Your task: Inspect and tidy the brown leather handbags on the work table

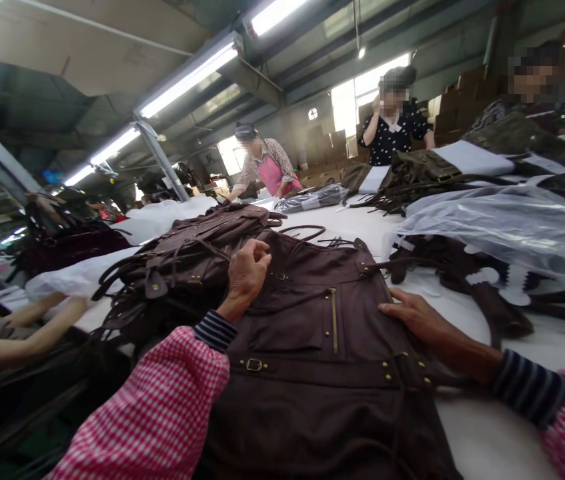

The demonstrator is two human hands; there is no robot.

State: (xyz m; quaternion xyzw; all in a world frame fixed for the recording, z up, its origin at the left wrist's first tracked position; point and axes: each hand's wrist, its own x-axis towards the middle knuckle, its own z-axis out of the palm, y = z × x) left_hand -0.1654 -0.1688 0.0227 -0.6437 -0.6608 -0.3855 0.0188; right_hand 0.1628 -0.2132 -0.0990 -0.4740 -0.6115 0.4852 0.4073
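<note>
A dark brown handbag (pixel 292 320) lies flat in front of me, with a brass zip, studs and a small buckle on its face. My right hand (pixel 417 317) grips its right side edge, thumb on top and the other fingers partly hidden underneath. Over the bag's upper left part, my left hand (pixel 249 270) is closed with its fingers curled in. Whatever those fingers hold, if anything, cannot be made out. More brown bags (pixel 197 233) with straps and a hanging tag are piled just left of the left hand.
Clear plastic wrap (pixel 512 220) covers brown straps on the right side of the white table (pixel 467 427). Olive bags (pixel 422 170) with white paper lie beyond. Another person's arms (pixel 37 333) reach in from the left. Several co-workers stand around the table.
</note>
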